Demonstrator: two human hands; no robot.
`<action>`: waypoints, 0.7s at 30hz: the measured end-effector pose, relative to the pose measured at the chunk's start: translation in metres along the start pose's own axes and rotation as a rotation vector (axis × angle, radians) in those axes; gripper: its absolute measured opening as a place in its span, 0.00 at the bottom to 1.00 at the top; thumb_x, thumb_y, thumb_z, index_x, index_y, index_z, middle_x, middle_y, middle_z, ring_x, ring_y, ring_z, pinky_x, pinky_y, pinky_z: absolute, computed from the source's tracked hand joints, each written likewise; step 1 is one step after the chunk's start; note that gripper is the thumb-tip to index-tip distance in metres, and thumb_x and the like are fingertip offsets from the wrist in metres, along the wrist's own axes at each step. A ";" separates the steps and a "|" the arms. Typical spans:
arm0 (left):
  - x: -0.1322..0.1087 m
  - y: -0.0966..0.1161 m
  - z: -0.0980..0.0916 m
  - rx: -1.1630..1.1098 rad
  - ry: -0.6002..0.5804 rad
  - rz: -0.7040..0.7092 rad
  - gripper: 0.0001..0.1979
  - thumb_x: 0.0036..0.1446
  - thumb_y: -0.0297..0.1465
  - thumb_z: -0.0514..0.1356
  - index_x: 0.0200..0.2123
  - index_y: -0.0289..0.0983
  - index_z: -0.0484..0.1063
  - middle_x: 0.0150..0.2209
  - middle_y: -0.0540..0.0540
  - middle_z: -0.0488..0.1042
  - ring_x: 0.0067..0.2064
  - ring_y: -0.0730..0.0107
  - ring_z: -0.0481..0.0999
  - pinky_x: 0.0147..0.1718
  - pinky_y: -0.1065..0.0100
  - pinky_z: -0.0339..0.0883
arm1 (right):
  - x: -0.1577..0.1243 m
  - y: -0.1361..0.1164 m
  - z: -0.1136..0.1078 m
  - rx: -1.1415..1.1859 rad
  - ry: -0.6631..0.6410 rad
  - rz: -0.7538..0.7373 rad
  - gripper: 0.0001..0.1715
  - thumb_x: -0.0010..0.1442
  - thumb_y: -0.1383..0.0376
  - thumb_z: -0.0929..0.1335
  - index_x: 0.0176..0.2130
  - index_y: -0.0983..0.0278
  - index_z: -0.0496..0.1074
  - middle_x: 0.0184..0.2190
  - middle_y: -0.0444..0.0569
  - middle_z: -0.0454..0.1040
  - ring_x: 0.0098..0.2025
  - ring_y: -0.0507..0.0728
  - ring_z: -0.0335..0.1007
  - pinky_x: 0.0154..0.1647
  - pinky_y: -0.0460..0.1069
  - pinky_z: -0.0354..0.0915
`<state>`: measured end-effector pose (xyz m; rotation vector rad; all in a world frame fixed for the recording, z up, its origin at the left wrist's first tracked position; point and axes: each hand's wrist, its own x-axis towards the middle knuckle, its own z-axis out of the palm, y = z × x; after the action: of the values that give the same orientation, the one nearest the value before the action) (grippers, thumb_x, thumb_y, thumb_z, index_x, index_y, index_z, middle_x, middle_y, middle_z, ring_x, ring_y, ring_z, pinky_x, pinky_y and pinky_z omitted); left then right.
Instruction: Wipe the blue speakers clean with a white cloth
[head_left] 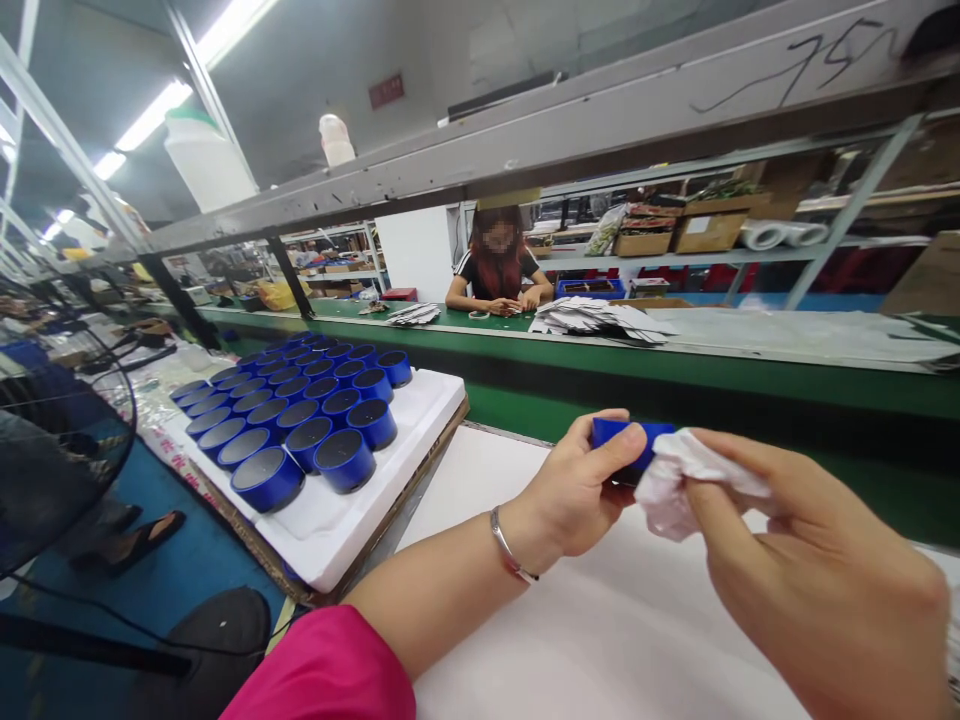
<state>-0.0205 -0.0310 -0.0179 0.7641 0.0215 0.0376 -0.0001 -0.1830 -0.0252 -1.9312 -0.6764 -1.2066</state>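
Left hand (574, 490) clamps a blue cylindrical canister (628, 438) between thumb and fingers, holding it up above the white-topped counter (600, 620), with a metal bangle (504, 540) at the wrist and a pink sleeve (322, 670) at the forearm. Right hand (817, 570) comes in from the other side, its fingers (739, 470) pinching a crumpled white cloth (679, 482) and pressing it against the canister's far end, so the two hands sit close together with the cloth between them.

The grip looks well set: the thumb lies flat along the blue wall, keeping the canister steady against the cloth's pressure, and the cloth is bunched into a soft pad rather than hanging loose. The canister's glossy blue side shows no obvious mark from here, though its end face is hidden by the cloth and fingers.

Near the counter's left edge, a white foam tray (337, 535) carries tidy rows of matching blue canisters (300, 420) with dark tops. Across a green conveyor belt (525, 400), a co-worker's hands (501, 306) rest near stacks of white paper sheets (600, 318). A black fan (60, 440) stands beyond the tray.
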 end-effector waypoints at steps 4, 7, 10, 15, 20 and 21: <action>0.001 0.002 0.000 -0.020 0.005 -0.010 0.47 0.31 0.50 0.91 0.50 0.39 0.75 0.44 0.49 0.78 0.44 0.65 0.77 0.42 0.67 0.71 | -0.003 0.004 0.000 0.018 -0.054 -0.049 0.14 0.76 0.63 0.69 0.54 0.54 0.83 0.49 0.46 0.87 0.48 0.59 0.86 0.48 0.52 0.80; 0.002 0.003 0.001 0.034 0.037 0.005 0.42 0.39 0.50 0.89 0.50 0.39 0.76 0.41 0.50 0.76 0.42 0.67 0.75 0.40 0.69 0.68 | -0.009 0.006 0.000 0.041 -0.104 -0.136 0.17 0.77 0.58 0.72 0.62 0.56 0.80 0.54 0.52 0.84 0.50 0.62 0.85 0.44 0.54 0.81; 0.001 0.004 0.005 0.128 0.077 -0.007 0.35 0.51 0.53 0.84 0.50 0.39 0.76 0.39 0.50 0.75 0.41 0.67 0.74 0.39 0.69 0.68 | -0.015 0.008 0.001 0.067 -0.129 -0.098 0.14 0.76 0.62 0.73 0.59 0.55 0.82 0.53 0.51 0.84 0.49 0.63 0.85 0.43 0.55 0.80; 0.000 0.004 0.009 0.245 0.110 -0.024 0.33 0.60 0.60 0.76 0.46 0.37 0.75 0.38 0.48 0.74 0.39 0.65 0.73 0.38 0.67 0.68 | -0.019 0.007 0.003 0.109 -0.134 -0.017 0.12 0.77 0.63 0.72 0.55 0.50 0.85 0.50 0.48 0.85 0.46 0.62 0.86 0.41 0.56 0.80; 0.001 0.006 0.007 0.343 0.104 -0.032 0.29 0.67 0.57 0.72 0.46 0.36 0.75 0.34 0.50 0.71 0.34 0.70 0.69 0.33 0.69 0.62 | -0.019 0.000 0.000 0.088 -0.155 -0.064 0.14 0.78 0.66 0.70 0.56 0.50 0.83 0.52 0.48 0.84 0.45 0.60 0.85 0.41 0.55 0.79; 0.001 0.007 0.007 0.350 0.090 -0.030 0.29 0.67 0.57 0.72 0.46 0.36 0.75 0.34 0.50 0.72 0.34 0.70 0.69 0.33 0.69 0.63 | -0.019 -0.001 -0.001 0.082 -0.145 -0.079 0.15 0.78 0.67 0.70 0.57 0.51 0.82 0.52 0.48 0.83 0.45 0.60 0.85 0.42 0.55 0.79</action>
<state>-0.0191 -0.0304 -0.0083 1.1117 0.1282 0.0398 -0.0097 -0.1842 -0.0421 -1.9525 -0.8724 -1.0756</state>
